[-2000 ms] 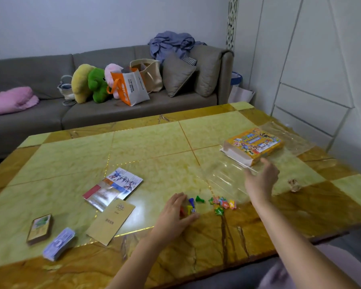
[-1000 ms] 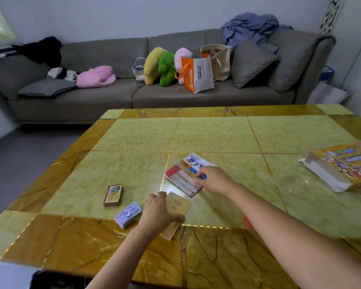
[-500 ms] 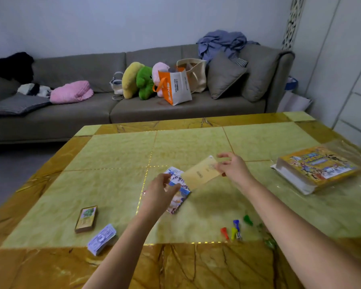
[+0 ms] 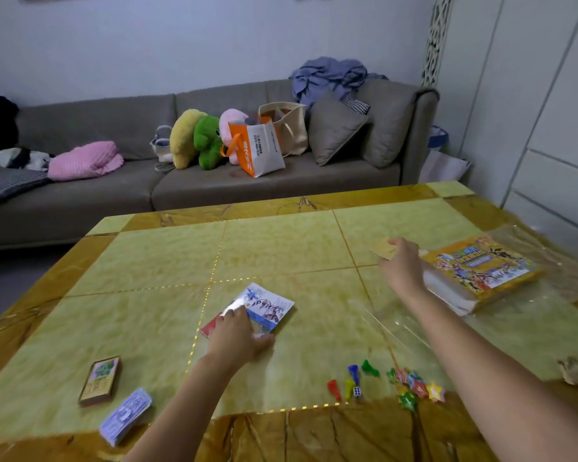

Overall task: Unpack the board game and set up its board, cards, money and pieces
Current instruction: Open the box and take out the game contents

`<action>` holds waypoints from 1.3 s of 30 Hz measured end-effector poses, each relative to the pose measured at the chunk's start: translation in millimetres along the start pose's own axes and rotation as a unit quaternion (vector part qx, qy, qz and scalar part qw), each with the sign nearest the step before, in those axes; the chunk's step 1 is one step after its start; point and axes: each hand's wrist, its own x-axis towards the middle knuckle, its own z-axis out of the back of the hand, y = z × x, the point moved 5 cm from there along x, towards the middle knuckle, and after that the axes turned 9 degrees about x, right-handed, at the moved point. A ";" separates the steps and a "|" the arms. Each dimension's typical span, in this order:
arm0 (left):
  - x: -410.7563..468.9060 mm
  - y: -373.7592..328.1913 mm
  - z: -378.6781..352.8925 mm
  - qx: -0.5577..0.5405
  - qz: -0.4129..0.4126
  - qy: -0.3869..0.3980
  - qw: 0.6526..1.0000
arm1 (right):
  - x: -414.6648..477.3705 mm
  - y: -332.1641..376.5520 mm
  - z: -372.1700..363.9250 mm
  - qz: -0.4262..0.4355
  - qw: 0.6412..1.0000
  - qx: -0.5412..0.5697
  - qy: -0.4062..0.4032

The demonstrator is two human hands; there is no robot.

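Observation:
My right hand (image 4: 401, 265) holds a tan booklet (image 4: 383, 248) just left of the yellow game box (image 4: 481, 270) at the table's right. My left hand (image 4: 237, 331) rests on the folded, plastic-wrapped board (image 4: 264, 303) in the middle of the table, fingers spread over its near corner. A brown deck of cards (image 4: 100, 380) and a stack of purple paper money (image 4: 126, 415) lie at the near left. Coloured pawns (image 4: 351, 378), a die (image 4: 357, 391) and a heap of small star tokens (image 4: 414, 388) lie near the front edge.
Clear plastic wrap (image 4: 531, 315) spreads under and around the box on the green and amber marble table (image 4: 147, 261). A crumpled scrap (image 4: 572, 371) lies at the far right. Behind the table stands a grey sofa (image 4: 214, 181) with plush toys, bags and cushions.
My right hand has carried the tan booklet from above the folded board rightward to beside the game box. My left hand has settled onto the folded board.

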 end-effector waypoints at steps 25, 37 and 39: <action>-74.7 -6.1 141.8 -0.669 0.021 -0.171 0.723 | -129.8 146.1 -21.0 0.224 0.918 0.239 0.225; -75.2 -40.1 128.7 -0.394 -0.131 -0.180 0.892 | -107.2 178.0 13.4 0.138 0.936 0.256 0.200; -76.6 -37.3 136.5 -0.350 -0.112 -0.217 0.904 | -105.5 190.8 15.4 0.101 0.909 0.320 0.246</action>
